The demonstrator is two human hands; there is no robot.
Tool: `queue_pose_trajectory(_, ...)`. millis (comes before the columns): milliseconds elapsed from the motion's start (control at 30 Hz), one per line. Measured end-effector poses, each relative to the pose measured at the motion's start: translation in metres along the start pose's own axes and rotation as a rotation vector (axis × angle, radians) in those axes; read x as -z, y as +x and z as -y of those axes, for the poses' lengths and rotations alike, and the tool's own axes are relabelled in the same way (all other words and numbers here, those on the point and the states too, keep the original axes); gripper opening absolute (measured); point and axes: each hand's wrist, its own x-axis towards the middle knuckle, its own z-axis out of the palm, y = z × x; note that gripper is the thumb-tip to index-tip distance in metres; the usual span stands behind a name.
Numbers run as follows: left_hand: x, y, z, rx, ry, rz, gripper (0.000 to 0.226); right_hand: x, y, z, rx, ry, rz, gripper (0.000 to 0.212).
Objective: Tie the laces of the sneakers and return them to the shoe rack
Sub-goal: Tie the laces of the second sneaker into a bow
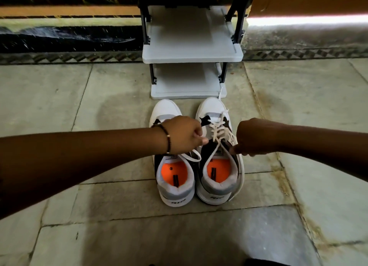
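Stone floor, shoe rack point(192, 52) straight ahead. My left hand point(184, 135) pinches one lace end point(191, 156), right hand point(252, 137) clamps the other, both pulling sideways across the right sneaker point(217, 178); left sneaker point(175, 182) beside it.

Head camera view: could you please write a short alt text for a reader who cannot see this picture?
Two hands, left hand and right hand, pull the white laces of the right one of two white sneakers that stand side by side on a stone floor. The toes point at a grey shoe rack, whose visible shelves hold no shoes.
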Motion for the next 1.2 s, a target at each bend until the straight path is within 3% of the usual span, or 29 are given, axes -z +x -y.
queue_pose_trajectory(133,-0.019,0.017,-0.019,0.079,-0.171,-0.028,0.034,-0.008,0.002,0.002,-0.036,0.258,-0.080,0.038)
queue_pose_trajectory(300,-0.027,0.018,-0.013,0.117,-0.481,-0.123,0.010,-0.019,0.005,0.004,0.004,0.698,-0.236,0.022)
queue_pose_trajectory(367,-0.027,0.017,-0.017,0.139,-0.639,-0.134,0.021,-0.020,0.008,0.005,0.020,0.805,-0.225,0.013)
queue_pose_trajectory(433,-0.025,0.015,-0.022,0.127,-0.738,-0.148,0.030,-0.020,0.010,0.009,0.063,0.825,-0.217,0.021)
queue_pose_trajectory(500,-0.027,0.015,-0.022,0.138,-0.679,-0.171,0.035,-0.020,0.012,0.013,0.093,0.842,-0.214,0.029)
queue_pose_trajectory(600,-0.035,0.016,-0.024,0.193,-0.521,-0.192,0.041,-0.020,0.015,0.014,0.078,0.914,-0.219,0.011)
queue_pose_trajectory(833,-0.034,0.018,-0.024,0.085,-0.612,-0.272,0.038,-0.017,0.012,0.009,0.096,1.046,-0.171,0.004)
queue_pose_trajectory(967,-0.028,0.016,-0.019,-0.012,-0.629,-0.248,0.040,-0.015,0.012,0.009,0.103,1.192,-0.129,0.013)
queue_pose_trajectory(1100,-0.025,0.014,-0.012,-0.052,-0.462,-0.214,0.023,-0.016,0.012,0.007,0.096,1.236,-0.164,0.022)
queue_pose_trajectory(1200,-0.017,0.010,-0.012,-0.050,-0.391,-0.217,0.007,-0.016,0.011,0.003,0.096,1.286,-0.187,0.015)
